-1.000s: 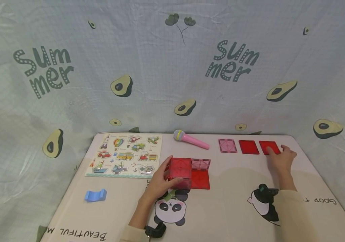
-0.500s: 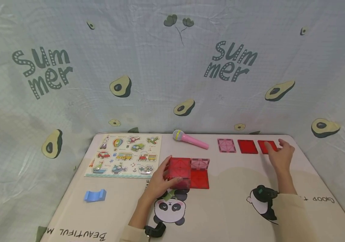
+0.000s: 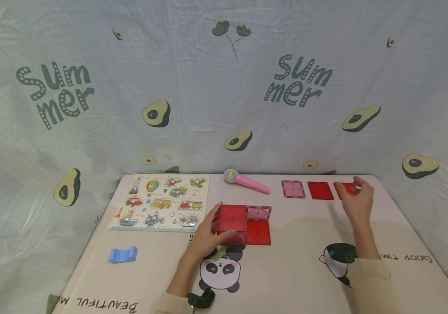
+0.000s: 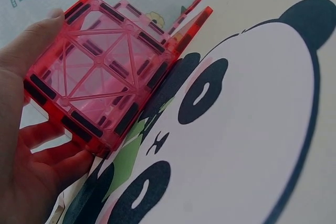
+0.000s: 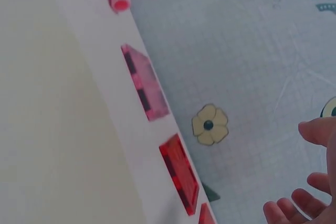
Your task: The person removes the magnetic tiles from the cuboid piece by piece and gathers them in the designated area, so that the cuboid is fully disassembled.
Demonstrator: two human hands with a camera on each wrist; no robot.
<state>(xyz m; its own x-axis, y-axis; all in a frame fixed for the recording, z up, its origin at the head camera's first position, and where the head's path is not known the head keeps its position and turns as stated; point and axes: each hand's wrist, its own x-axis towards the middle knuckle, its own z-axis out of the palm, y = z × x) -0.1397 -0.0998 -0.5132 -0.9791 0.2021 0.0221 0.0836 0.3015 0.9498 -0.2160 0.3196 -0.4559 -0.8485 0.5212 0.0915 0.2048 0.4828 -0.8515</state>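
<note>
My left hand (image 3: 206, 237) grips a cube of translucent magnetic tiles (image 3: 233, 217), thumb along the near side and fingers round the left. In the left wrist view the cube (image 4: 100, 59) shows a pink face framed in red, thumb at its upper edge. Attached on the right are a flat red tile (image 3: 259, 233) and an upright pink tile (image 3: 259, 213) behind it. My right hand (image 3: 358, 201) hovers with relaxed, parted fingers over the rightmost red tile (image 3: 347, 188), partly covering it. The right wrist view shows nothing between those fingers.
Left of that tile lie another red tile (image 3: 320, 191) and a pink tile (image 3: 293, 189) along the back edge. A pink toy microphone (image 3: 252, 183) is further left. A vehicle puzzle board (image 3: 161, 203) and a blue curved block (image 3: 123, 254) lie on the left side.
My right hand has lifted from the rightmost red tile and drifted left over it; the tile stays on the table. My left hand and the cube have not moved.
</note>
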